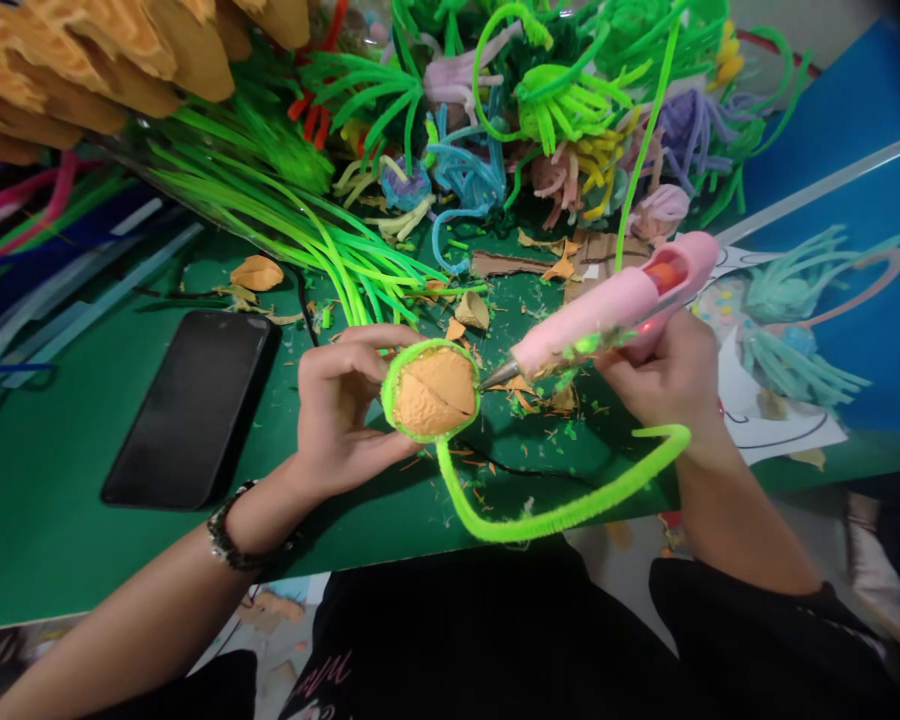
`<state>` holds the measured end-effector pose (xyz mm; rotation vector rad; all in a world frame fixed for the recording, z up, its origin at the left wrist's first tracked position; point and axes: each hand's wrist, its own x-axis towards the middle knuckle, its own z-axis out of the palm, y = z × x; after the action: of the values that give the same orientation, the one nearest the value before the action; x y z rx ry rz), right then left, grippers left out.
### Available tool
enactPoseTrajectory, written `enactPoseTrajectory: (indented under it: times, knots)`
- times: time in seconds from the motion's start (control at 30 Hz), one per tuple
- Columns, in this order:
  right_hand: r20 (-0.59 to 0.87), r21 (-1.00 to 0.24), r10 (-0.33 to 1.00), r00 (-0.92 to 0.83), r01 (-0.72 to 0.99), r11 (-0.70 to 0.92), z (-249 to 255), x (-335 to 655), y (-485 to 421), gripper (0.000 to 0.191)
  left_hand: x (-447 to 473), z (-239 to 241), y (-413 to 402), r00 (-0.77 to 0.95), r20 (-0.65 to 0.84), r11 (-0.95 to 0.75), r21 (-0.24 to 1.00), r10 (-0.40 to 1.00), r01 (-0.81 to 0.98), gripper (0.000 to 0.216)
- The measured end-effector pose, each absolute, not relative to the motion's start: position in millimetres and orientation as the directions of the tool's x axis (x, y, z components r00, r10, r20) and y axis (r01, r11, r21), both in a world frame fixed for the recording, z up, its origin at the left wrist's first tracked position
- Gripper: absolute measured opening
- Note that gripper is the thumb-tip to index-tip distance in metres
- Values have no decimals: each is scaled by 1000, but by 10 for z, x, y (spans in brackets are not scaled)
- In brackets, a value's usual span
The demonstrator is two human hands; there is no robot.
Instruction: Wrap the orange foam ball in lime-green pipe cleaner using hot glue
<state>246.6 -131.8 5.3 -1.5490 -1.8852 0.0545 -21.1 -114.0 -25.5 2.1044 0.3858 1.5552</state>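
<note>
Between the fingers and thumb of my left hand (345, 405) is a round orange-tan piece (436, 392) with a crease across it. A bright green pipe cleaner (562, 518) rings its edge, and the loose end curves down and off to the right. My right hand (664, 375) is wrapped round the handle of a pink hot glue gun (592, 315), whose body slants down to the left. Its metal nozzle (501, 375) is at the right edge of the ringed piece; whether it touches, I cannot tell. A small red light glows on the gun.
A black phone (191, 410) lies at left on the green table (52, 470). Green pipe cleaners (300, 225) fan out behind. Several pipe-cleaner figures (465, 170) crowd the back, with stacked orange pieces (120, 60) upper left. Orange scraps (472, 310) litter the middle.
</note>
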Motion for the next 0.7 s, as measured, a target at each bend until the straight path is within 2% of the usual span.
enactPoseTrajectory:
  times: [0.2,0.37,0.7]
  knots:
    - [464,-476,885,-42,831,289,54,2427,-1355,43,-193,-269,-1126,271,814,-836,546,514,-57,53]
    - [414,-460,910,-13,860,222,57,2437,-1348,38,-182,-266,-1112,265,836,-852,516,480,-85,58]
    - [416,-475,908,-57,838,270,118,2431,-1329,30,-173,-291,-1129,194,807,-812,579,557,-76,55]
